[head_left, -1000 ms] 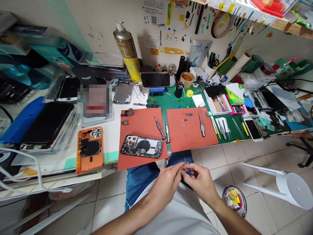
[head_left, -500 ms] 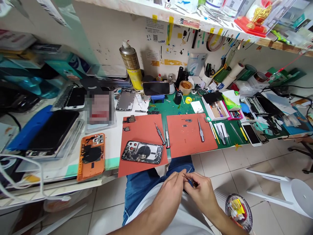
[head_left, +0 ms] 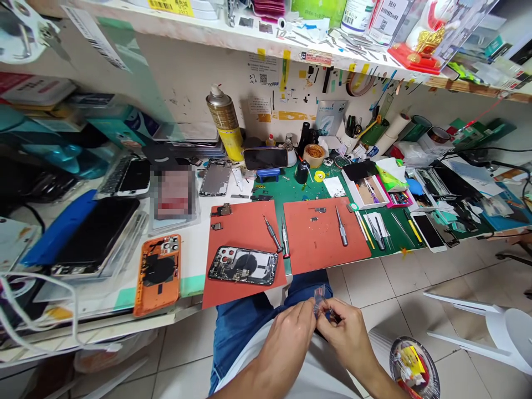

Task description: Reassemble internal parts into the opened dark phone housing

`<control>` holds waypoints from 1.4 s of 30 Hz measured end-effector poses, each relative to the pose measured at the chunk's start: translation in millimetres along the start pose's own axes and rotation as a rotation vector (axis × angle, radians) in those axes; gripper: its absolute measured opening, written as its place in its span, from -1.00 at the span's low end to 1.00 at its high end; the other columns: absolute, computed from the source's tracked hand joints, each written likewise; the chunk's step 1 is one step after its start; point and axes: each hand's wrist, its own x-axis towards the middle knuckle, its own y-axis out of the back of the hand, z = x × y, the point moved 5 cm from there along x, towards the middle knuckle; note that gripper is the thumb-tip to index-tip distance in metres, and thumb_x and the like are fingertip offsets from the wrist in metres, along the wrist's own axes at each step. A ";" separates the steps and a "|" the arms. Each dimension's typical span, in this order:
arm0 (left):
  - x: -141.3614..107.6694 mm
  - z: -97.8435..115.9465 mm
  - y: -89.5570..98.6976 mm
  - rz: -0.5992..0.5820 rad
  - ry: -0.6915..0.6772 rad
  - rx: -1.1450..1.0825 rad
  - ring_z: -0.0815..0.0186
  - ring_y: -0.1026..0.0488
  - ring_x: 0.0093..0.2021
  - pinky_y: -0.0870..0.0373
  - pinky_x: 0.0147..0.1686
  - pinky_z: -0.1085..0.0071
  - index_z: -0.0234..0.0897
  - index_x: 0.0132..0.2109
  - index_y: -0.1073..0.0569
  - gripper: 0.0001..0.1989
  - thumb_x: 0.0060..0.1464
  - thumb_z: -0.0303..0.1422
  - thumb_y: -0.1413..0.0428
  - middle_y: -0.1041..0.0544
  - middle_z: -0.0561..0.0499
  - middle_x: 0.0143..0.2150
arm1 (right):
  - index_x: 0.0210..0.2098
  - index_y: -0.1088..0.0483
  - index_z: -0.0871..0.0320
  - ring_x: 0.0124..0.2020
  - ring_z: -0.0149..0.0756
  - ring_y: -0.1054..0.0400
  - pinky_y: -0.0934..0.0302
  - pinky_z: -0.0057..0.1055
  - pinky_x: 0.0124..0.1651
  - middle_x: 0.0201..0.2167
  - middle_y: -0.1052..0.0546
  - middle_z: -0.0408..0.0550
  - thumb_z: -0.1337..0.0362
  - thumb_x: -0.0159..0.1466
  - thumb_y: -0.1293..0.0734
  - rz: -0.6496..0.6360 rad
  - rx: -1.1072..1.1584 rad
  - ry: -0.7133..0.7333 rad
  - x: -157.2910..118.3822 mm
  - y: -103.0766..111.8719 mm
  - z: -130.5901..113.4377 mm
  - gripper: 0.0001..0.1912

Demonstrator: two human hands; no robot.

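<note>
Over my lap, below the bench edge, both hands are closed around a small clear plastic bag point(head_left: 319, 295). My left hand point(head_left: 292, 332) pinches its left side. My right hand point(head_left: 344, 330) grips the other side, with something small and dark partly hidden between its fingers. Nearest on the bench lies an opened black phone housing point(head_left: 270, 270), on the left red mat point(head_left: 245, 298). Two screwdrivers, one silver with a red end point(head_left: 285, 238) and one darker point(head_left: 272, 233), lie along that mat's right edge.
An orange phone housing point(head_left: 145, 288) lies at the left front edge. The right red mat point(head_left: 307, 249) carries another screwdriver point(head_left: 342, 226) and small parts point(head_left: 320, 210). Farther right lie tweezers and a white phone point(head_left: 428, 231). A bin point(head_left: 434, 360) and a white stool point(head_left: 502, 332) stand on the floor.
More of the clear plastic bag now sticks up between my fingers. My hands are slightly lower in the picture, and the camera view has tilted up a little.
</note>
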 end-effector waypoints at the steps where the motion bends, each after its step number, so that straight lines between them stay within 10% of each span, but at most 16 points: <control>1: 0.8 0.2 1.0 0.015 0.002 -0.008 0.01 -0.72 -0.05 -0.65 0.00 0.12 -0.23 0.08 -0.57 -0.67 0.38 -0.51 0.04 -0.72 -0.20 -0.05 | -0.46 -0.46 0.12 -0.54 -0.41 -0.18 -0.03 -0.47 -0.49 -0.53 -0.43 -0.19 0.26 0.33 -0.32 -0.002 0.001 0.002 0.4 -0.3 -0.7 -0.77; 19: 45.2 -7.3 30.9 0.136 0.303 -0.736 0.11 -0.73 -0.10 -0.66 0.01 0.19 -0.22 -0.01 -0.68 -0.71 0.33 -0.15 -0.21 -0.77 -0.12 -0.08 | -0.16 -0.59 0.10 -0.46 -0.35 -0.38 -0.23 -0.45 -0.41 -0.37 -0.59 -0.09 0.08 0.48 -0.35 0.224 0.066 0.043 11.9 27.0 -18.4 -0.74; 23: 59.3 -5.8 29.3 0.026 0.386 -0.990 0.09 -0.74 -0.12 -0.68 0.00 0.17 -0.30 -0.04 -0.69 -0.62 0.19 -0.07 -0.37 -0.78 -0.18 -0.09 | 0.15 -0.59 0.12 -0.09 -0.15 -0.60 -0.49 -0.33 -0.05 -0.05 -0.70 0.07 -0.08 0.44 -0.40 0.196 0.266 -0.031 33.6 43.5 -13.5 -0.52; 29: 68.6 0.6 23.8 -0.044 0.455 -1.216 0.08 -0.72 -0.05 -0.64 0.08 0.16 -0.34 -0.02 -0.71 -0.55 0.08 -0.10 -0.48 -0.76 -0.24 -0.05 | -0.17 -0.69 0.10 -0.20 -0.19 -0.55 -0.44 -0.34 -0.10 -0.24 -0.69 0.00 -0.06 0.45 -0.40 0.131 0.243 0.011 56.0 48.8 -25.1 -0.62; 42: 89.9 1.4 2.2 -0.147 0.430 -1.513 0.18 -0.65 -0.05 -0.57 0.02 0.30 -0.35 0.01 -0.74 -0.73 0.18 -0.35 -0.35 -0.73 -0.25 0.01 | -0.09 -0.72 0.08 -0.36 -0.29 -0.41 -0.30 -0.39 -0.31 -0.38 -0.54 -0.08 0.07 0.51 -0.36 0.176 -0.013 0.087 58.5 67.2 -47.3 -0.69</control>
